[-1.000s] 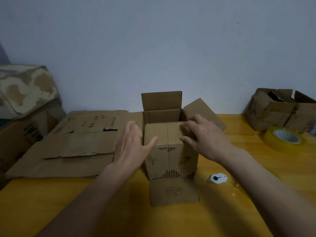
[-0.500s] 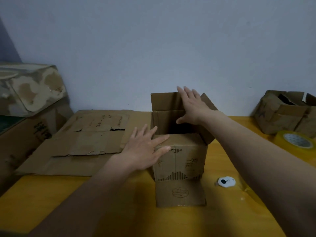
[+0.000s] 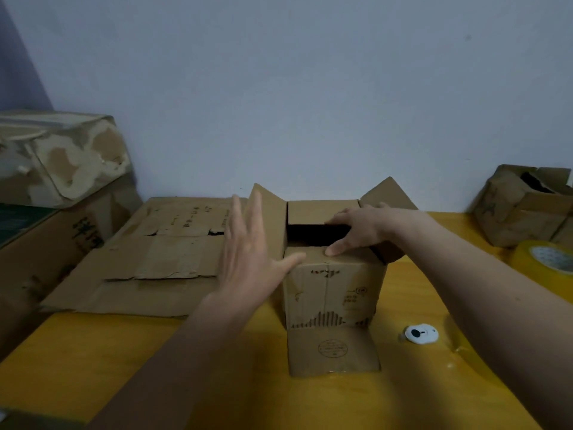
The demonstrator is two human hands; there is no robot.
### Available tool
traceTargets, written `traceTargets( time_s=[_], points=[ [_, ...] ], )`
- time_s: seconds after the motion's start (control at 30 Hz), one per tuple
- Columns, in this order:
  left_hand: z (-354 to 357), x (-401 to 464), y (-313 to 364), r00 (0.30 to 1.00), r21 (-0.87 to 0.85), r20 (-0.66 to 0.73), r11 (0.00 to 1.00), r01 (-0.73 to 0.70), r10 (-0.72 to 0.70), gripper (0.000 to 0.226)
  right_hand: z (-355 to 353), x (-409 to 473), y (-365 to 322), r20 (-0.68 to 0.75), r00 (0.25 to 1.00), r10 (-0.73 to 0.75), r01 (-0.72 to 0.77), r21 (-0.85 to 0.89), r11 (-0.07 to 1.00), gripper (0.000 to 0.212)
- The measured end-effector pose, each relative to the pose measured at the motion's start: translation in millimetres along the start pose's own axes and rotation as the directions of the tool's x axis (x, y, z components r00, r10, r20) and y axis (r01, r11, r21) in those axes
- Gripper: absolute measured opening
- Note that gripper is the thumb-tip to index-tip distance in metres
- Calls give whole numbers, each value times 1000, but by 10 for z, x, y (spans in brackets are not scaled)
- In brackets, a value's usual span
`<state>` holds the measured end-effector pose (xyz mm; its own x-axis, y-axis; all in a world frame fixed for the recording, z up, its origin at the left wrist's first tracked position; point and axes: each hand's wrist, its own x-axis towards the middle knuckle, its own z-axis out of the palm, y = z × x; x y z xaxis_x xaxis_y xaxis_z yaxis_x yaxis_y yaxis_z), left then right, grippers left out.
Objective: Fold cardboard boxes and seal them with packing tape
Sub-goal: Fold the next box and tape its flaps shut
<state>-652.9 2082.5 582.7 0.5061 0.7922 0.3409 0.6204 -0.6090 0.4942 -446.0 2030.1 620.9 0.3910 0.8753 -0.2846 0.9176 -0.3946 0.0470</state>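
Centre frame, my left hand (image 3: 248, 262) lies flat, fingers straight, against the cardboard box's (image 3: 331, 293) left flap (image 3: 269, 221); right hand (image 3: 356, 228) presses flaps down, fingers extended, gripping nothing.

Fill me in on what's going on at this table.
A person is closing a cardboard box on a yellow table. The right hand presses the far flap down over the opening, while the open left hand rests against the upright left flap. The tape roll sits unused at the right.
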Motion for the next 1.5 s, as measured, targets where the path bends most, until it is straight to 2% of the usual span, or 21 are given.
traceTargets(
  time_s=[0.07,0.13,0.17,0.23,0.3,0.37,0.43,0.47,0.53,0.6,0.63,0.67,0.77,0.83,0.9,0.97,1.07,1.17,1.27,1.37,1.5],
  points=[
    [-23,7,44,993,-412,-117,911,-37,-12,120,8,-29,5,-36,999,-10,10,17,1000,82],
    [12,-3,102,996,-580,-76,812,-75,37,121,17,-69,9,-112,993,-23,30,66,997,88],
    [48,-26,137,995,-559,0,824,-85,103,121,20,-99,10,-159,987,-27,46,113,993,93],
    [155,-83,171,956,-377,196,917,-134,220,121,5,-183,42,-238,971,-11,50,159,986,99],
    [260,-109,151,912,-165,335,968,-190,236,118,-10,-264,119,-306,950,65,-50,57,997,95],
    [321,-105,139,889,1,406,973,-230,210,111,-42,-375,204,-413,885,215,-247,-24,969,75],
    [330,-95,152,885,78,427,967,-243,188,102,-73,-482,276,-477,809,342,-344,86,935,44],
    [331,-92,166,888,83,430,973,-217,162,98,-79,-526,289,-473,805,359,-309,182,933,36],
    [342,-98,202,899,86,425,985,-150,100,93,-65,-583,267,-409,861,304,-122,414,902,39],
    [338,-138,263,912,107,405,987,-117,64,90,-48,-660,147,-311,933,181,69,648,758,48],
    [333,-169,292,917,110,393,987,-116,64,89,-12,-683,75,-274,954,124,96,668,738,49],
    [321,-206,324,917,104,391,987,-123,73,90,41,-672,32,-246,965,94,87,632,770,50],
    [284,-365,397,888,44,428,978,-204,165,92,193,-574,75,-269,953,140,14,500,866,42],
    [253,-450,418,869,22,418,954,-300,264,89,245,-561,158,-302,939,165,15,515,857,33],
    [170,-440,415,848,28,373,909,-416,377,81,276,-571,233,-306,943,133,80,593,801,30],
    [72,-333,385,783,56,417,847,-529,461,80,303,-614,259,-304,950,75,158,671,724,25],
    [36,-106,282,641,112,614,754,-648,460,108,363,-636,281,-272,962,0,211,749,629,23],
    [165,6,235,588,170,685,691,-702,429,122,447,-626,320,-264,964,-37,241,806,541,18],
    [287,-14,290,629,208,654,699,-684,420,123,518,-617,386,-352,927,128,228,801,553,27],
    [378,-101,397,746,295,570,761,-578,345,120,548,-638,443,-396,869,296,142,773,619,44],
    [609,-182,795,898,434,413,834,-341,152,116,644,-587,437,-284,906,314,98,862,497,47]
  ],
)
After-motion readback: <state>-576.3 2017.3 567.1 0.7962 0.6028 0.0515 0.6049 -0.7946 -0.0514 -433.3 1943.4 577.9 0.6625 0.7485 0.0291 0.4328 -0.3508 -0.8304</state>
